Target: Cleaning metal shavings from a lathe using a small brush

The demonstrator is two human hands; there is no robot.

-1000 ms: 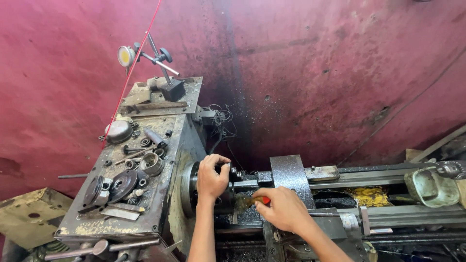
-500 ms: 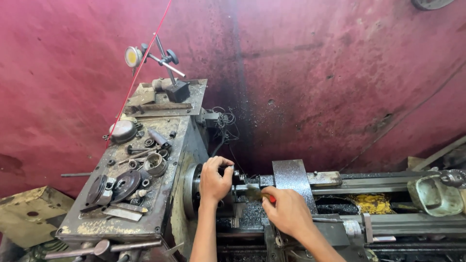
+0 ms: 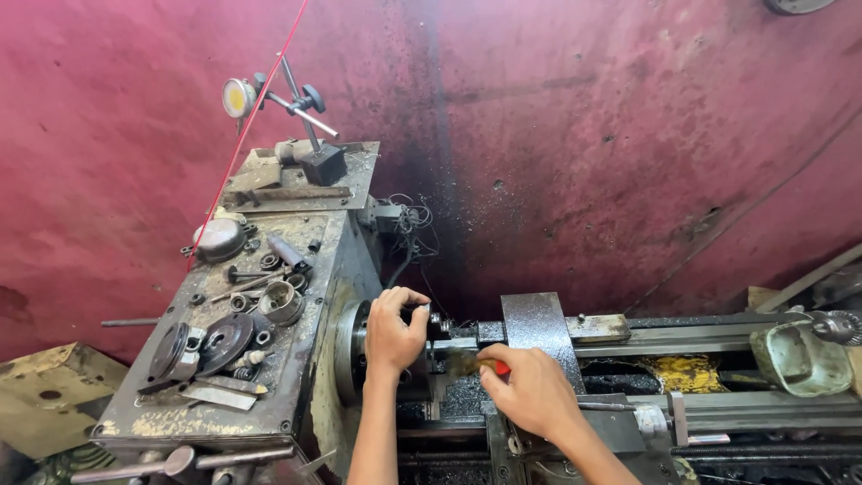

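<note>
Hands at lathe: left hand point(image 3: 393, 334) grips chuck point(image 3: 352, 348), right hand point(image 3: 532, 392) holds brush point(image 3: 474, 363).

the left hand point(image 3: 393, 334) is reaching up and forward, its fingers curling closed in a grip. the right hand point(image 3: 532, 388) is lying lower, knuckles up, fingers pinching shut, forearm angling in from the lower right.

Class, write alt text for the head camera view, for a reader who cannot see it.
A person's left hand grips the chuck of a grimy metal lathe, while the right hand holds a small red-handled brush beside it. Loose metal parts litter the headstock top, where a dial gauge stands before a dark red wall.
</note>
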